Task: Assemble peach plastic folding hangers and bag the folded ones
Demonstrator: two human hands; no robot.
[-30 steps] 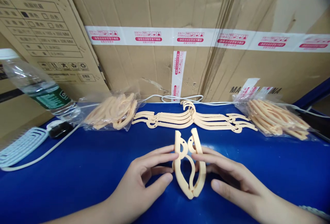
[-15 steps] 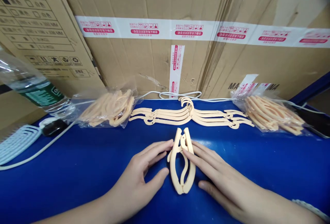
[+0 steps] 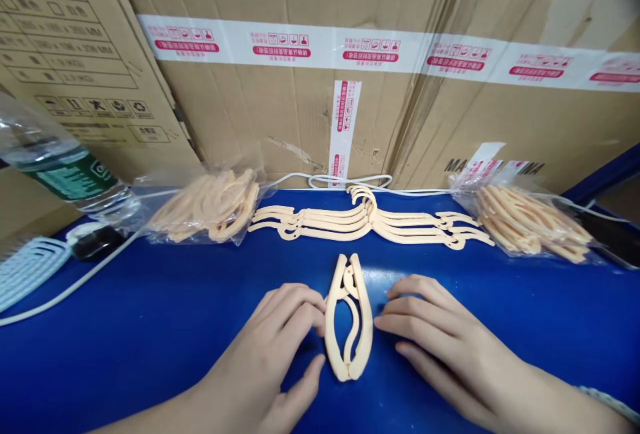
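Note:
A folded cream-coloured hanger lies on the blue table between my hands, its two arms drawn together into a narrow oval with the hook tucked inside. My left hand is at its left edge, fingers bent and apart, the fingertips at or against the hanger. To the right, my right hand rests with loosely curved fingers, a small gap separating it from the hanger. Beyond them, several unfolded hangers lie nested together, their hooks pointing away from me.
Clear bags of folded hangers lie at the left and right. A water bottle, a black object and a pale blue hairbrush are at far left. Cardboard boxes stand behind a white cable.
My right hand has drawn off the hanger to the right. The hanger has shifted slightly left, its arms now closer together at the top. My left fingers have bent more.

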